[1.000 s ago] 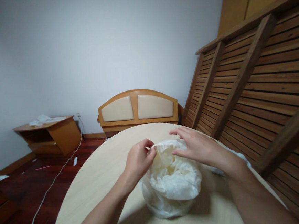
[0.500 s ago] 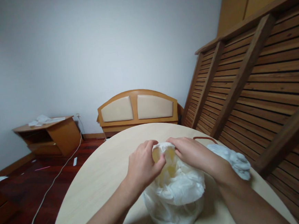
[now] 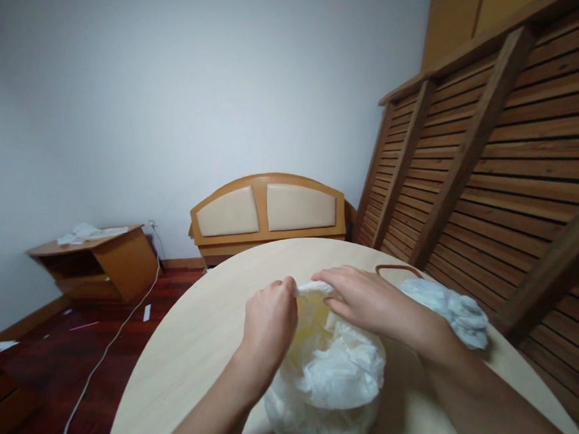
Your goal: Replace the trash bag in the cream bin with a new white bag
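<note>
A crumpled white plastic bag (image 3: 326, 374) sits on the round pale wooden table (image 3: 199, 344) right in front of me. My left hand (image 3: 270, 322) is closed in a fist on the bag's upper left rim. My right hand (image 3: 363, 298) lies on the upper right rim, its fingers curled down over the plastic. Between the two hands the bag's mouth shows a yellowish inside. What lies in the bag is hidden.
A second bunched white bag (image 3: 449, 305) lies on the table at right, beside a thin brown loop (image 3: 396, 269). Slatted wooden panels (image 3: 505, 160) lean at the right. A padded headboard (image 3: 268, 212), a low wooden cabinet (image 3: 97, 262) and a floor cable (image 3: 101, 365) lie beyond.
Both hands came together on the bag's rim and closed on it. The bag slid slightly toward me and left. The second bag at right came into view.
</note>
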The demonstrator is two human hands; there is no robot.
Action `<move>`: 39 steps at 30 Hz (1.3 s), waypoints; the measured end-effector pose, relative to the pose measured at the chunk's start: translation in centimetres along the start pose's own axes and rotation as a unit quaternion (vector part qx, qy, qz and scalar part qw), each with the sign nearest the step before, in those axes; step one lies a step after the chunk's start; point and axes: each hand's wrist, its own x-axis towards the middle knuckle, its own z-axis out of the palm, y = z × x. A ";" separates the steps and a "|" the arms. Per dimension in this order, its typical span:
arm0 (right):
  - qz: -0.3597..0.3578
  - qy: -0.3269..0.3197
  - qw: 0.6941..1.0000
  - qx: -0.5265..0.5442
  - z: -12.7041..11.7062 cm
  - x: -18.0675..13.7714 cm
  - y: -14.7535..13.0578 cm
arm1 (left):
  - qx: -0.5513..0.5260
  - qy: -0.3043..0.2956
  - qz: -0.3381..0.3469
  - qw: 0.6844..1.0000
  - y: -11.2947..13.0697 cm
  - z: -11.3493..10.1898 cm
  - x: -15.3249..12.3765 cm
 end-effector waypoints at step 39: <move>-0.061 -0.190 0.980 0.009 2.4 -0.2 -3.4 | 0.022 -0.008 -0.056 0.998 -1.5 0.5 0.7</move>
